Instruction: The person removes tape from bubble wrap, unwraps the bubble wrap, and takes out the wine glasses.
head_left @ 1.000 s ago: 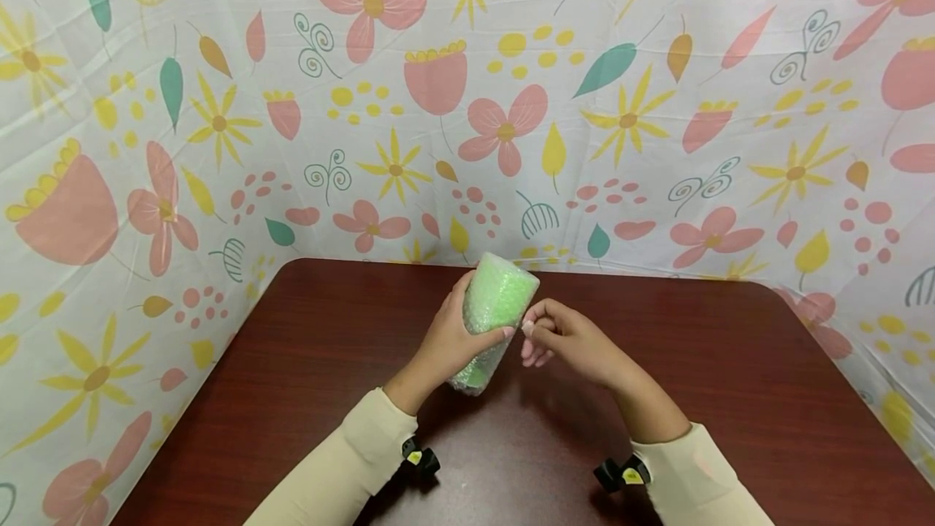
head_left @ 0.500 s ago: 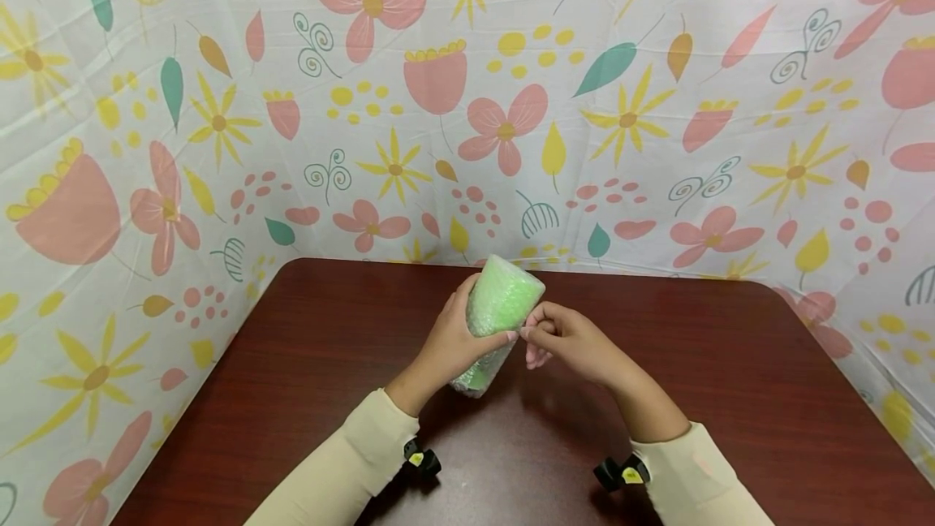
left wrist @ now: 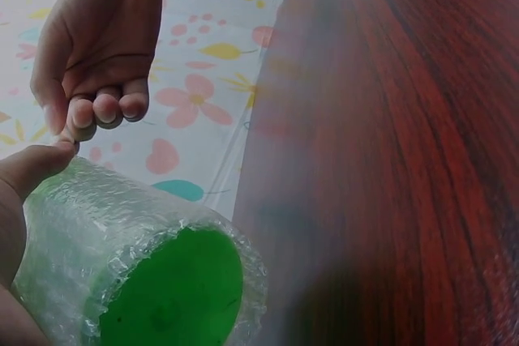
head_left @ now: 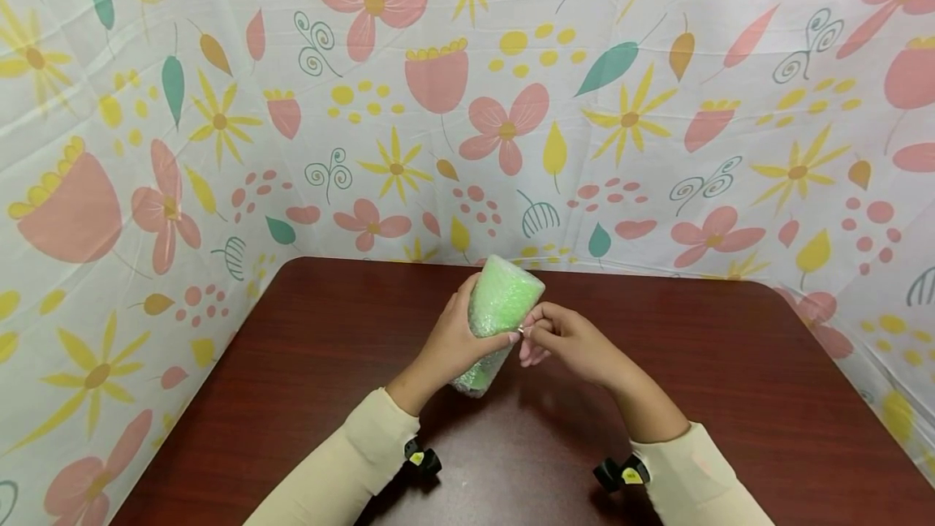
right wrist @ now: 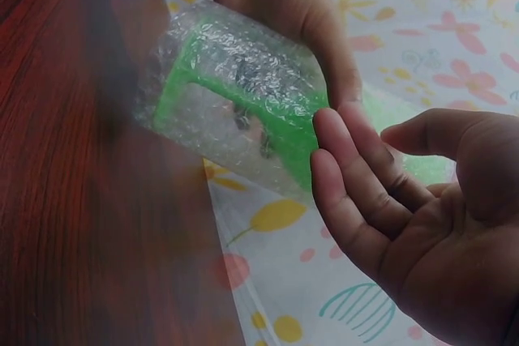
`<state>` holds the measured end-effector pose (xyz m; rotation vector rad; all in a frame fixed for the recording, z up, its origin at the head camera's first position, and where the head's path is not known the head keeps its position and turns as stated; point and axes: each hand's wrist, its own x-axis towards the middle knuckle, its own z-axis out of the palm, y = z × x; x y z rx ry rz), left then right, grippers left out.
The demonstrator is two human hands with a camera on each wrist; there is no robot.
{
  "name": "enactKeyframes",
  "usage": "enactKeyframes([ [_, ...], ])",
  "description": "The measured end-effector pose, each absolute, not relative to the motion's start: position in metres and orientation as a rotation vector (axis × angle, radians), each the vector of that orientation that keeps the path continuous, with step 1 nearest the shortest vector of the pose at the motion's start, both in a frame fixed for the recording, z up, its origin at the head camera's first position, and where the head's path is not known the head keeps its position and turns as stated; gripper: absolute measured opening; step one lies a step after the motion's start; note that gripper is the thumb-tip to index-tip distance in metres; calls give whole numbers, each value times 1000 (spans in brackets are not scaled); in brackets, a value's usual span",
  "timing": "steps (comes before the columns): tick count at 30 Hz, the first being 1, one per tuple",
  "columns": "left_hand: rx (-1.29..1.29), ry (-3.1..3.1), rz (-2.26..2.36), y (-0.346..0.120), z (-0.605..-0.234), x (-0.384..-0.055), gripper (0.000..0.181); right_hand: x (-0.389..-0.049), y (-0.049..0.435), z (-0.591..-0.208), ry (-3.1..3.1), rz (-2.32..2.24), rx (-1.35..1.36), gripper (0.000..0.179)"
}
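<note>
A bubble-wrapped green cylinder tilts above the table in the head view. My left hand grips it from the left, its thumb lying across the near side. One round green end faces the left wrist camera under clear bubble wrap. My right hand meets the wrap's right side, thumb and forefinger pinching at its edge beside my left thumb tip. A small pale bit shows at that pinch, too small to tell. Its other fingers curl loosely in the right wrist view. My left fingers behind the cylinder are mostly hidden.
A dark red-brown wooden table lies beneath both hands. Floral-print cloth hangs behind it and along both sides. Each sleeve carries a small black wrist camera, one at the left and one at the right.
The wrapped cylinder and my left hand have shifted slightly right. My right fingertips, a little apart from the wrap a second ago, now meet it by my left thumb.
</note>
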<state>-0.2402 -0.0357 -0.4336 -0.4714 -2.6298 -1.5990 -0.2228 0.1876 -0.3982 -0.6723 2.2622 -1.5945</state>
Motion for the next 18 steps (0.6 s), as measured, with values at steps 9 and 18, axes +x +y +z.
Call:
enactKeyframes([
  [9,-468,-2617,-1575,-35,-432,-238,104,-223,188,-399,2228,-1601,-689,23],
  [18,-467,-2606,-1550,-36,-432,-238,102,-221,188,-397,2162,-1613,-697,28],
])
